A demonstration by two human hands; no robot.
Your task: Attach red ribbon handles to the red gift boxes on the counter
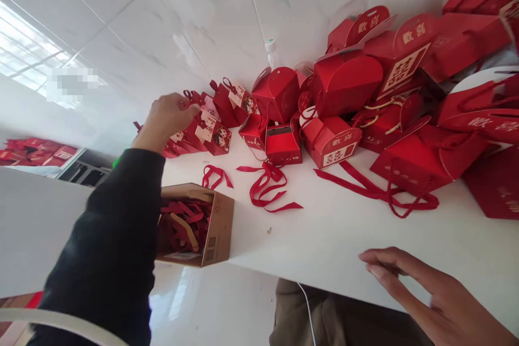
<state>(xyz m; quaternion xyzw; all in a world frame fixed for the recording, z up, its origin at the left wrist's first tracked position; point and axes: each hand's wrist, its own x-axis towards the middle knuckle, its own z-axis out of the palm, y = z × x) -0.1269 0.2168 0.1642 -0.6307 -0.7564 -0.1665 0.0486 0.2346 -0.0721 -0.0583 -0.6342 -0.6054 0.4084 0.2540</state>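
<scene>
"Begin with the hands."

"Left hand, one: dark sleeve, left of centre in the frame, bent down among the tops of the small red boxes. Clamped on one or merely touching, I cannot tell; the fingertips are partly hidden. Right hand, one: lower right, bare of any load, thumb and forefinger slightly apart over the counter."

"The small boxes, then?"

"A cluster, left of centre in the upper half, close to the tiled wall. Dark red ribbon loops on top of several; pale printed panels on some, with a cartoon figure on the nearest."

"And the larger stock?"

"Large red boxes, many, piled from the centre to the right edge. Rounded flaps, cord handles, gold lettering on several. Behind them, upper centre: clear bottle, one, pale cap."

"Loose goods?"

"Red ribbons, lying in curls across the middle of the frame, in front of the boxes; a longer one to the right, beside a large box's cord."

"Containers?"

"Cardboard carton, one, open-topped, left of centre in the lower half, by the counter's edge; inside, red strips in a tangle, a tan strip on top. Far left: further red goods, heaped, too small to itemise."
</scene>
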